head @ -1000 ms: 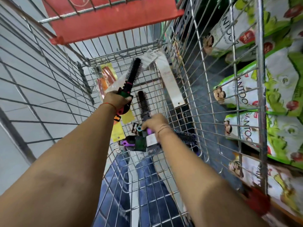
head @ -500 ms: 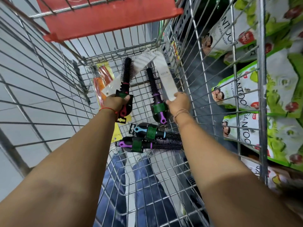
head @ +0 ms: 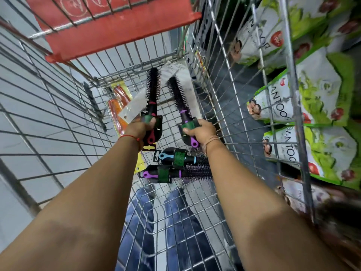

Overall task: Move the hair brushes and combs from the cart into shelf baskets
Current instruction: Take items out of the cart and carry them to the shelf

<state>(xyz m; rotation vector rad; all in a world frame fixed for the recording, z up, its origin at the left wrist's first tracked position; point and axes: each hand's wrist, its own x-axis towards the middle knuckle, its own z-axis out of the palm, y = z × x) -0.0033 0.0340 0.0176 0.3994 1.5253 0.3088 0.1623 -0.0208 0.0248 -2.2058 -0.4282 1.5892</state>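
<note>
Both my arms reach down into a wire shopping cart (head: 230, 106). My left hand (head: 139, 129) grips a black round brush with a pink handle (head: 153, 89), bristles pointing away from me. My right hand (head: 201, 132) grips a black round brush with a purple handle (head: 178, 94), held above the cart floor. Two more round brushes lie on the cart floor below my hands: one with a blue handle (head: 175, 158) and one with a purple handle (head: 175, 173). An orange and yellow packaged item (head: 117, 106) lies at the far left of the cart floor.
The red child-seat flap (head: 109, 22) of the cart hangs over the far end. Green and white product bags (head: 304, 94) fill shelves to the right, outside the cart wall. Grey tiled floor shows on the left. Blue jeans show through the cart floor.
My right hand picked the purple-handled brush up off the cart floor and raised it beside the brush in my left hand. Both hands have lifted slightly.
</note>
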